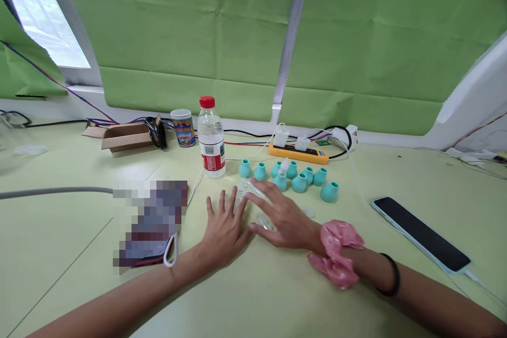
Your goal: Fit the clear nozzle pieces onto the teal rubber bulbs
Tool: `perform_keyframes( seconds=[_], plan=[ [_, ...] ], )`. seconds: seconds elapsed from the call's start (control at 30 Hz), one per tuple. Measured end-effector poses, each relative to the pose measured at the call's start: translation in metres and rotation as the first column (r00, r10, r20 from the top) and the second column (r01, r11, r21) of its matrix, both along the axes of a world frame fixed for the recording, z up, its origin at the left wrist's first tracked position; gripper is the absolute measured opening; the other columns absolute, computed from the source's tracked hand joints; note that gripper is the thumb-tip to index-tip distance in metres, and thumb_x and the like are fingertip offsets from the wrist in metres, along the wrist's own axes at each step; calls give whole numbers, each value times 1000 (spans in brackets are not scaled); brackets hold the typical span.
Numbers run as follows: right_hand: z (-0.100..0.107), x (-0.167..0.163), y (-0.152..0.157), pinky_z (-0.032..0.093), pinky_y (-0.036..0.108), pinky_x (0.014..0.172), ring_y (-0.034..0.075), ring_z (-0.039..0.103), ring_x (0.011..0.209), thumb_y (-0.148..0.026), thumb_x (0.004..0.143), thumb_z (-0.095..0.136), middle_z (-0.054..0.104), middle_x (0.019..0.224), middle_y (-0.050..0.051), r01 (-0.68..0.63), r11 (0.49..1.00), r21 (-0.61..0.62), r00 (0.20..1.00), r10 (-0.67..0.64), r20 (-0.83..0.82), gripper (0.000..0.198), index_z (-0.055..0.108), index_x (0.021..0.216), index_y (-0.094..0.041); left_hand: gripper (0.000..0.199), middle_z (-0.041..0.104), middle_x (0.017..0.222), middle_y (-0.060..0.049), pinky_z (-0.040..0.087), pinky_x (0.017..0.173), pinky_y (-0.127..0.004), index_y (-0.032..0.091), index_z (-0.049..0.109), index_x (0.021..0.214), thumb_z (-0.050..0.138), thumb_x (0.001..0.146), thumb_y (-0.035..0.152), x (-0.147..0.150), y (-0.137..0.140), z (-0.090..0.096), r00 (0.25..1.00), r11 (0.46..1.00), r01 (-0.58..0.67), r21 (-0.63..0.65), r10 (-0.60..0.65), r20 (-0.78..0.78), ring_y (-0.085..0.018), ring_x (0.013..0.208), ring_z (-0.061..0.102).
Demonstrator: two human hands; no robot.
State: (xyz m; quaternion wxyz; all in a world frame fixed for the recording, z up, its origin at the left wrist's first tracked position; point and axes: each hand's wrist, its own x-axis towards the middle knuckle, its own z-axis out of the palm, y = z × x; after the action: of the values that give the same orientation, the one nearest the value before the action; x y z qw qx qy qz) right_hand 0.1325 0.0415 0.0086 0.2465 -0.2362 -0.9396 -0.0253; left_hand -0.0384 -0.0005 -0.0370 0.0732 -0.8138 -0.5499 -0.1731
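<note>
My left hand (pixel 225 227) lies palm down on the table (pixel 261 296), its fingers spread and their tips beside some clear plastic pieces (pixel 262 219). Over those pieces reaches my right hand (pixel 283 216), fingers apart; whether its fingertips touch the plastic I cannot tell. What the plastic pieces are is hard to make out, since both hands partly cover them. Just beyond stand several small teal bulb-shaped pieces (pixel 299 183) with open necks, and a whitish translucent tip (pixel 283 167) pokes up among them. A pink scrunchie (pixel 341 253) and a black band (pixel 392 274) circle my right arm.
A water bottle (pixel 212 142) with a red cap stands behind my left hand, near a can (pixel 183 129) and an open cardboard box (pixel 129 137). An orange power strip (pixel 299 154) lies at the back. At right rests a phone (pixel 422 232) on a cable; a blurred-out device (pixel 158 222) is at left.
</note>
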Motion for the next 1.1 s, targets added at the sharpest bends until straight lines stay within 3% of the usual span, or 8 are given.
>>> perform_keyframes(
  seconds=[0.07,0.2,0.3,0.43,0.57,0.73,0.87,1.1],
  plan=[
    [-11,-15,4,27,46,97,29,19,123,-46,79,44,20,136,15,63,989,-136,994,-50,95,62,30,128,-11,51,29,131,-21,23,86,-63,10,31,124,39,80,34,-1,1,1,1000,998,16,-53,-15,17,-40,118,25],
    [-23,-26,18,28,44,96,26,28,119,-49,83,34,32,130,14,82,953,-293,986,-35,162,58,28,128,-13,42,37,124,-17,30,92,-49,9,34,119,37,81,27,-3,2,6,981,985,163,-50,-157,114,-29,117,30],
    [-18,-17,11,32,39,94,22,35,114,-43,84,37,39,126,12,33,963,-269,991,2,131,50,34,124,-14,43,38,120,-18,33,93,-42,7,35,115,42,79,29,-5,0,8,961,983,179,-31,-168,219,-26,116,31],
    [-4,8,-8,32,40,94,22,37,112,-41,83,39,41,124,12,42,978,-204,987,-9,160,43,43,118,-16,65,28,130,-20,30,92,-52,11,28,124,45,75,49,-5,-3,7,973,984,158,-82,-141,183,-34,118,27],
    [1,39,-20,30,45,94,28,34,115,-53,74,47,36,128,13,151,976,-155,971,-117,211,59,42,120,-18,67,28,133,-16,30,92,-52,17,27,127,43,74,54,-5,-5,9,960,957,258,-130,-239,148,-33,118,28],
    [-24,63,-25,24,56,92,36,16,122,-65,64,49,23,136,12,322,933,-159,915,-263,307,80,30,129,-23,56,26,135,-14,28,97,-48,19,28,126,46,78,43,-5,-5,12,922,920,364,-143,-335,192,-27,124,20],
    [-35,51,-22,23,53,95,33,11,124,-63,71,42,23,136,11,270,945,-184,931,-207,300,78,20,133,-21,57,18,138,-13,28,99,-43,20,22,129,46,80,39,-6,-2,10,892,889,420,-182,-367,265,-23,127,15],
    [-30,7,-10,30,50,92,31,23,120,-51,77,43,26,134,15,194,971,-140,959,-158,233,73,15,133,-14,74,23,135,-19,23,98,-52,14,13,130,47,75,49,-5,2,0,924,932,328,-155,-282,256,-29,125,19]
  ],
)
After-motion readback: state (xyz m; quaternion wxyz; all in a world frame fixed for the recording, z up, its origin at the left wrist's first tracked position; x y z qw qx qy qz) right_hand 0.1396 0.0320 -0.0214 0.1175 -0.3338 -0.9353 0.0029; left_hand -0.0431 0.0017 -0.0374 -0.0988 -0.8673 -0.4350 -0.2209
